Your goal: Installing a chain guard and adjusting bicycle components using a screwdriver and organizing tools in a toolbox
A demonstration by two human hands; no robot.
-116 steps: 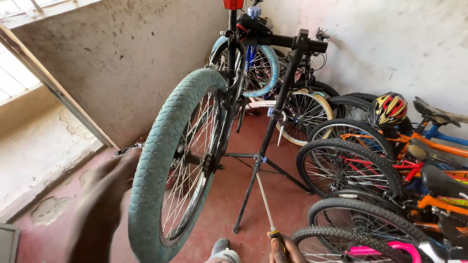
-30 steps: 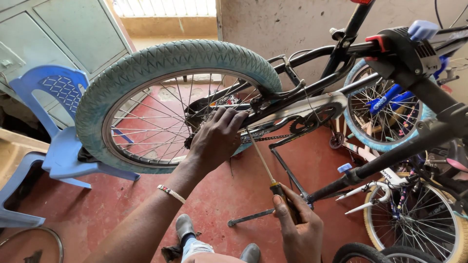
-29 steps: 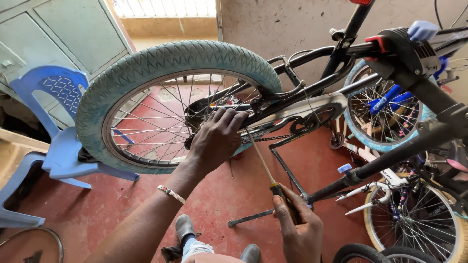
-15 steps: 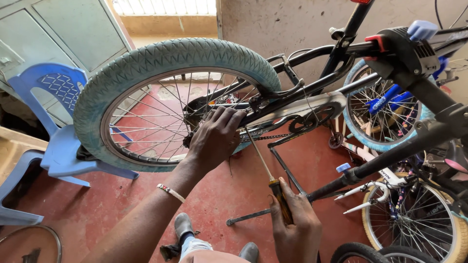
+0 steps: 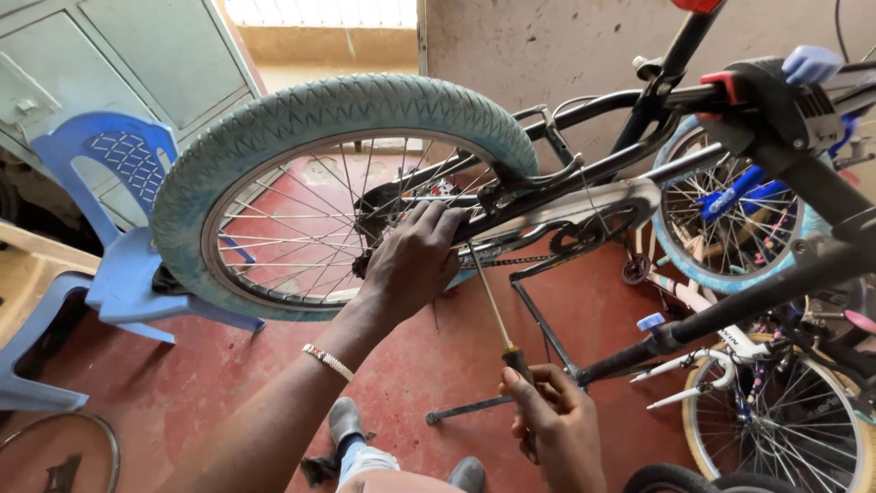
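The round bike wheel with the bumpy blue-green rubber tyre (image 5: pixel 301 119) and thin shiny metal spokes hangs up on a black metal stand (image 5: pixel 785 173). The left hand (image 5: pixel 415 260) curls its fingers around the frame by the wheel's middle, and the right hand (image 5: pixel 557 424) squeezes a long thin metal screwdriver (image 5: pixel 493 310) tight. A blue plastic chair (image 5: pixel 119 274) stands just behind on the smooth red floor (image 5: pixel 228 383).

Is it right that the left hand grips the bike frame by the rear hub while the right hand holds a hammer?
Not quite: in the head view the right hand holds a screwdriver. The left hand does grip the bike frame by the rear hub.
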